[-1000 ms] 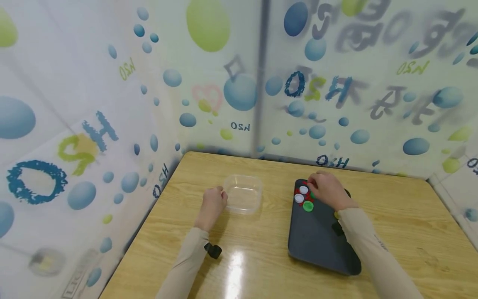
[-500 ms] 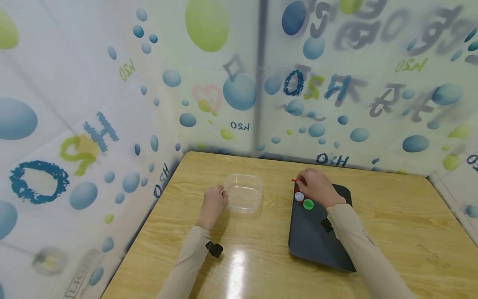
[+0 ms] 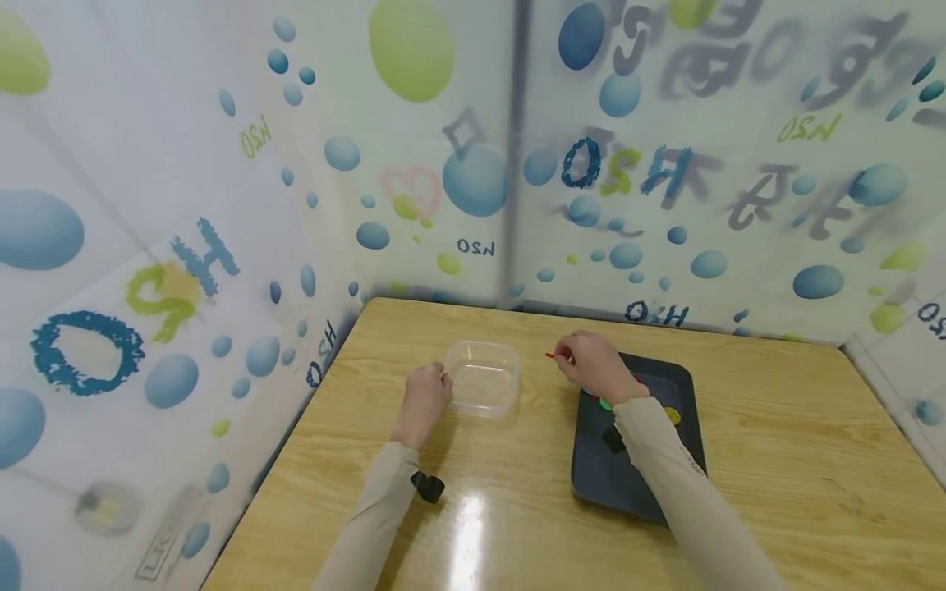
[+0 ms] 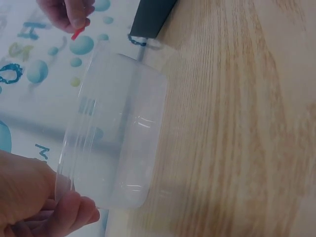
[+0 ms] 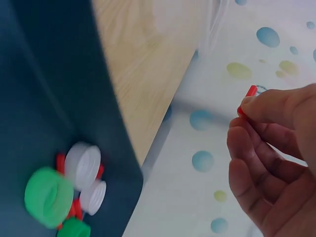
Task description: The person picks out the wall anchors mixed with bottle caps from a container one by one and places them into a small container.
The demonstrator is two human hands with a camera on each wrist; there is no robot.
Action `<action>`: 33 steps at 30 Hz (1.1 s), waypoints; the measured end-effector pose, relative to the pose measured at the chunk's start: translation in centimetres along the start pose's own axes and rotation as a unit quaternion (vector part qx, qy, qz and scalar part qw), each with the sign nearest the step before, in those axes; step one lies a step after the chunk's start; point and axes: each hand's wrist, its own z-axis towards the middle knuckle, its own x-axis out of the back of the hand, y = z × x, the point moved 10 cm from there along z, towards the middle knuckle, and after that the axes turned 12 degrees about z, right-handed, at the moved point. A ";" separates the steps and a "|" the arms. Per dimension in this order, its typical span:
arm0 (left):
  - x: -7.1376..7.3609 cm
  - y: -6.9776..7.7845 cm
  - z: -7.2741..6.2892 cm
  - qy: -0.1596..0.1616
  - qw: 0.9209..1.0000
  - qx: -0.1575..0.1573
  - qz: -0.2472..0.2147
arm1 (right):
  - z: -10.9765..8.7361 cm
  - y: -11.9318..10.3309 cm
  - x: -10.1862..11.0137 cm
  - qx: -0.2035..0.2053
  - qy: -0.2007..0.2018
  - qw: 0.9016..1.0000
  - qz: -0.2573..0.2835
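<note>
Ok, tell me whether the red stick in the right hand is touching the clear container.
Apart: the head view shows a strip of tabletop between the red stick and the clear container.

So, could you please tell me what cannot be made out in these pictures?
Head view: the number of caps in the tray; the right-hand grip and sleeve cover some.
Right wrist view: part of the red piece, under the thumb; the lower green cap, cut by the bottom edge.
Left wrist view: most of the tray, cut by the top edge.
</note>
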 end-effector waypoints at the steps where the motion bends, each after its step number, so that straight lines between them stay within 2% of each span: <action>1: 0.0 0.0 0.0 0.002 1.000 0.001 -0.002 | 0.1 -0.2 -0.2 -0.001 -0.001 1.000 0.004; 7: 0.0 -0.3 0.1 0.002 1.000 0.011 0.002 | 1.2 -1.8 -1.5 0.007 -0.006 1.000 0.009; 17: 0.2 0.0 0.0 -0.003 1.000 0.008 0.006 | 2.2 -4.1 -3.6 0.029 -0.018 0.999 0.010; 26: 0.4 -0.2 -0.1 0.015 1.000 0.006 0.012 | 3.3 -6.5 -5.3 0.046 -0.027 0.998 0.027; 33: 0.2 0.0 -0.1 0.015 1.000 0.000 0.018 | 3.4 -6.8 -6.1 0.044 -0.023 0.998 0.031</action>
